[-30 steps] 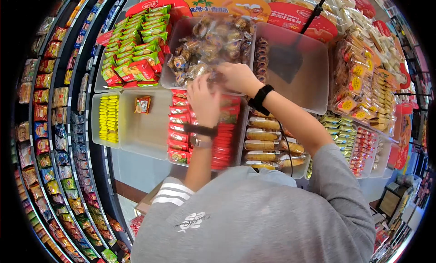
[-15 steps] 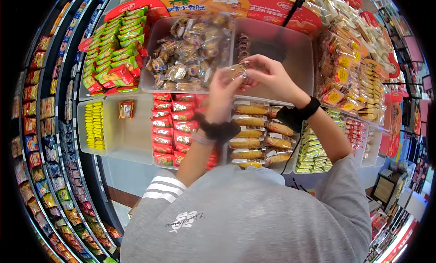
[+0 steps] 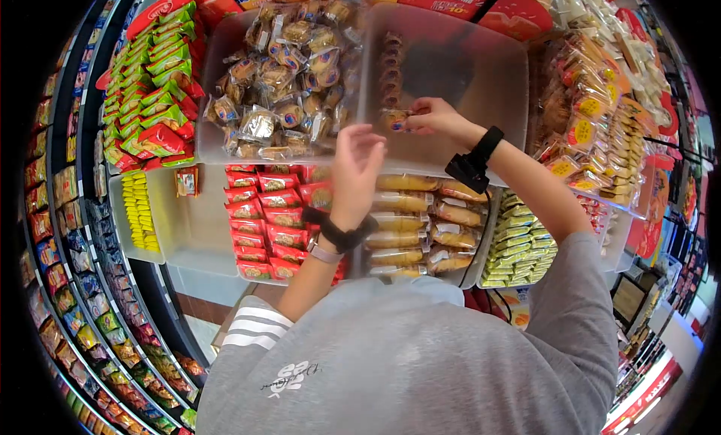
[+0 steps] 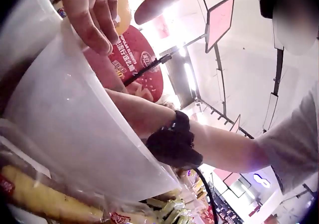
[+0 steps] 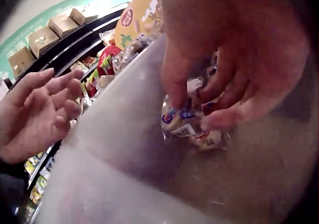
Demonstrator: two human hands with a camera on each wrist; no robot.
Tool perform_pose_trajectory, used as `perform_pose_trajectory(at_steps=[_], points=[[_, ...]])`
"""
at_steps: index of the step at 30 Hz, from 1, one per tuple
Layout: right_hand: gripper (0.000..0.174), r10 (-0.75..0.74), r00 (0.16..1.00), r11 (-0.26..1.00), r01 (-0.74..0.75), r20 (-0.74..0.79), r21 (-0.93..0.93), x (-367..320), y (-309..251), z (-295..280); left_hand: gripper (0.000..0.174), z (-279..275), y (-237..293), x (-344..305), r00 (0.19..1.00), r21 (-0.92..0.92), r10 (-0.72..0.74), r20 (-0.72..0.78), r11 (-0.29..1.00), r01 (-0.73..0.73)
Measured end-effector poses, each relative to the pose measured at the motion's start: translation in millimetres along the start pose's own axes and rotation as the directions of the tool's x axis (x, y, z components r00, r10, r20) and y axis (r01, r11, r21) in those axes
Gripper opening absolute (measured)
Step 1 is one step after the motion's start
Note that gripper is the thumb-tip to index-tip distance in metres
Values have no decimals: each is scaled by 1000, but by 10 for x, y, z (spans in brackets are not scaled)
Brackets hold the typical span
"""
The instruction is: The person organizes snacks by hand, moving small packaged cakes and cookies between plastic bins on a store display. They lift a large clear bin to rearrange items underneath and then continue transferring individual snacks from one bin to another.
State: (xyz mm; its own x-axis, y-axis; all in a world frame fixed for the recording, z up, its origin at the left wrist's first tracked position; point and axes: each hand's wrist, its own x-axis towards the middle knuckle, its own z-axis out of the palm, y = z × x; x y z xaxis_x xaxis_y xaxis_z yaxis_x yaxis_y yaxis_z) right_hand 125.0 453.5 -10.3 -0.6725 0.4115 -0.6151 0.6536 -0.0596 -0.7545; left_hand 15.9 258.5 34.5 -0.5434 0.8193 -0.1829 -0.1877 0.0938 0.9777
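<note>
Head view: we've parted hands, right hand [image 3: 444, 124] pinching a packet [image 3: 393, 121] by the bin's left edge [image 3: 365, 75], left hand [image 3: 354, 178] loosely spread.

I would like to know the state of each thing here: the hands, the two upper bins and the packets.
left hand: open, holding nothing
right hand: pinching a snack
wrapped snack: between fingertips
left bin: heaped, unsorted
right bin: partly filled, one row
red packets: lined up
yellow packets: in one column
</note>
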Motion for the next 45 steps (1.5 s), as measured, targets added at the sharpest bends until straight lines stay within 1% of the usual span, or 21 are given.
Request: perform_pose_trajectory(at_steps=[2, 4, 5, 7, 11, 13, 14, 16, 18, 20, 21, 23, 26, 29, 31, 35, 37, 39, 41, 44, 45], points=[[59, 15, 1000, 999, -16, 23, 30, 90, 125, 28, 29, -16, 6, -12, 1000, -28, -9, -6, 1000, 9], [33, 14, 994, 982, -34, 110, 183, 66, 2, 10, 24, -30, 31, -13, 1000, 14, -7, -7, 1000, 7], [33, 16, 993, 982, -37, 113, 185, 22, -61, 18, 24, -47, 37, -6, 1000, 16, -11, -8, 1000, 11], [34, -91, 988, 905, 29, 125, 425, -115, -206, 51, 18, -79, 51, 12, 989, 224, 145, 7, 964, -143], [36, -176, 980, 896, 122, 89, 428, -230, -271, 32, 17, -26, 135, 28, 992, 248, 130, -5, 961, -124], [37, -294, 954, 932, 272, 62, 239, -208, -240, 11, 16, 3, 123, 16, 991, 280, 135, 20, 951, -135], [37, -294, 954, 932, 273, 59, 238, -203, -223, 21, 16, 17, 112, 12, 989, 314, 140, 39, 938, -145], [38, -405, 909, 897, 374, -98, -234, -190, -191, 67, 17, 56, 63, 8, 974, 434, 194, 117, 872, -225], [39, -423, 904, 870, 386, -63, -307, -49, -54, 67, 18, 134, 34, -19, 952, 541, 235, 196, 784, -305], [41, -442, 897, 834, 400, -26, -380, 79, -13, 40, 25, 281, 22, -81, 920, 689, 179, 349, 616, -382], [46, -360, 933, 860, 339, 16, -381, 126, -16, 32, 25, 368, -3, -145, 920, 690, 180, 348, 616, -381], [52, -276, 959, 880, 277, 59, -386, 163, -50, 36, 34, 514, -93, -283, 880, 810, 80, 468, 360, -463], [52, -321, 938, 828, 345, 130, -443, 160, -131, 61, 40, 575, -228, -324, 864, 826, 178, 471, 255, -503], [48, -329, 929, 714, 363, 172, -599, 208, -155, 141, 39, 530, -296, -291, 845, 795, 208, 493, 289, -534], [45, -119, 987, 654, 163, 112, -739, 275, -171, 220, 39, 523, -308, -297, 846, 794, 209, 490, 293, -532], [47, -146, 989, 627, 85, -9, -775, 135, -365, 276, 36, 515, -242, -278, 854, 794, 182, 488, 313, -521], [54, 56, 998, 634, -26, 13, -773, 106, -477, 257, 33, 503, -209, -264, 869, 798, 208, 448, 344, -494], [56, -10, 998, 637, 49, 56, -769, -15, -543, 226, 31, 485, -144, -226, 882, 800, 238, 406, 374, -469], [58, -78, 993, 635, 121, 93, -763, 23, -432, 197, 28, 451, -56, -175, 910, 829, 126, 396, 377, -413], [55, -215, 962, 621, 269, 169, -736, 226, -140, 193, 27, 424, -44, -137, 913, 829, 107, 395, 387, -404], [42, -238, 964, 626, 247, 121, -740, 174, -187, 200, 27, 409, -52, -136, 912, 829, 121, 391, 383, -406]])
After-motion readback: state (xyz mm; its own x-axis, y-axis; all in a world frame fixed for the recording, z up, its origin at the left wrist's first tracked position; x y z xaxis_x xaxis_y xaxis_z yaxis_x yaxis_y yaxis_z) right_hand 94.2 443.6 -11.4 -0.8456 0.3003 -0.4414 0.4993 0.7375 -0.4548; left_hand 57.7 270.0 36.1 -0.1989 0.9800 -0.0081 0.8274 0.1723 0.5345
